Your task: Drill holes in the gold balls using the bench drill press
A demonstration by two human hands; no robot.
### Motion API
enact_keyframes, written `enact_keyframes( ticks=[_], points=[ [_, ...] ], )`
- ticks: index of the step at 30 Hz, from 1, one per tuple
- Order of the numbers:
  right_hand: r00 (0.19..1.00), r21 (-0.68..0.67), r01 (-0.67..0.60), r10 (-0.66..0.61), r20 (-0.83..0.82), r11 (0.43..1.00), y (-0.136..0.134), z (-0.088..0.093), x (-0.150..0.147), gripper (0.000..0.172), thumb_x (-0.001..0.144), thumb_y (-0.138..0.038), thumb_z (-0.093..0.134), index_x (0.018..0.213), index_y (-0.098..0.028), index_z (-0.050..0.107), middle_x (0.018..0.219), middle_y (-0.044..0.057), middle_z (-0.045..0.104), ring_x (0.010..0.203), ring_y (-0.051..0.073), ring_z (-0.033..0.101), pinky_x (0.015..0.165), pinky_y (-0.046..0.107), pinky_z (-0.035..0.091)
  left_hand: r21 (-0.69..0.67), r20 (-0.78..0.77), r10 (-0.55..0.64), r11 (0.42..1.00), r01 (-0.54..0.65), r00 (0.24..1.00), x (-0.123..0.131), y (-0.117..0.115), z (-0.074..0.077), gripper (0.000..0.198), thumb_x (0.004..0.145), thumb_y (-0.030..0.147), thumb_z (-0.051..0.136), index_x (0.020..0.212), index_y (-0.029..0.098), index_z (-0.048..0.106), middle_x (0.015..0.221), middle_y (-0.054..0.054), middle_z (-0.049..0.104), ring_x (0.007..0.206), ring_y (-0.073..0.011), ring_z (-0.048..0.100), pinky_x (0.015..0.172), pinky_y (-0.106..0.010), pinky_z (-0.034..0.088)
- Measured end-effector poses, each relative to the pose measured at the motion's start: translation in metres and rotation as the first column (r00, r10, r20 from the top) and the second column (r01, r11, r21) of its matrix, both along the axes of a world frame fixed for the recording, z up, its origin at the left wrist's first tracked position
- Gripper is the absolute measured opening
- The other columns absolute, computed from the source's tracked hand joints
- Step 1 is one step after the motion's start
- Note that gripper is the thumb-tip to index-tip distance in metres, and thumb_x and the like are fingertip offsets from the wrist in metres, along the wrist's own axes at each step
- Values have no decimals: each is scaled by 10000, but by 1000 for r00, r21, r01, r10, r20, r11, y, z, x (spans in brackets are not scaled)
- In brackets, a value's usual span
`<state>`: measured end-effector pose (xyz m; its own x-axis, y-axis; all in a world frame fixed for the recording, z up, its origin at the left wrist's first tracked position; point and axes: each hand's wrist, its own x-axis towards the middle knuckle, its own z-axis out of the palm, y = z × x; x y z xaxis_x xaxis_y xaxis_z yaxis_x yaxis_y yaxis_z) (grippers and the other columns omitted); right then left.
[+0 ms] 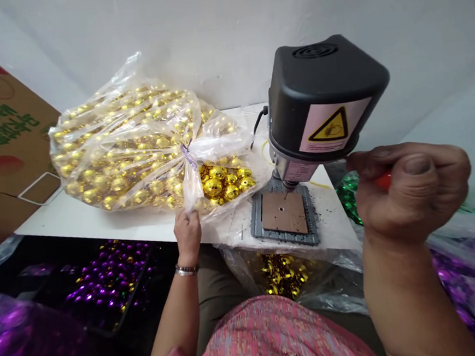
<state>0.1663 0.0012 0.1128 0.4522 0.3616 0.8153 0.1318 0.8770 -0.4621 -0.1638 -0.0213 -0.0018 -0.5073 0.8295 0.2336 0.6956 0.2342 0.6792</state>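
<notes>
A big clear plastic bag (135,136) full of shiny gold balls (221,182) lies on a white table (80,220). My left hand (187,231) grips the bag's open edge at the table's front. My right hand (411,189) is closed in a fist around a red handle (383,181) at the side of a small black bench drill (322,100). Under the drill head sits a grey base with a brown plate (285,214) that has a small hole in it.
A cardboard box (0,147) leans at the left. Purple balls (109,273) fill a tray below the table on the left, more gold balls (280,276) lie in a bag under the table, and green balls (349,194) show at the right. A white wall stands behind.
</notes>
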Motion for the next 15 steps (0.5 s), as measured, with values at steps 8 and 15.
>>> enact_keyframes(
  ticks=[8, 15],
  points=[
    [1000, 0, 12, -12, 0, 1000, -2, -4, -2, 266, 891, -415, 650, 781, -176, 694, 606, -47, 609, 543, 71, 605, 545, 265, 505, -81, -246, -199, 980, 184, 949, -13, -48, -20, 191, 808, 232, 449, 642, 227, 543, 878, -113, 713, 982, -256, 681, 884, -350, 536],
    [1000, 24, -6, 6, 11, 1000, -1, -7, -1, 237, 909, -396, 633, 808, -204, 727, 618, -48, 617, 594, 69, 637, 571, 254, 499, 119, -430, -18, 990, 77, 903, -8, -66, -6, 409, 886, 317, 580, 1233, 106, 621, 1246, -213, 636, 1181, -314, 616, 989, -447, 533]
  ],
)
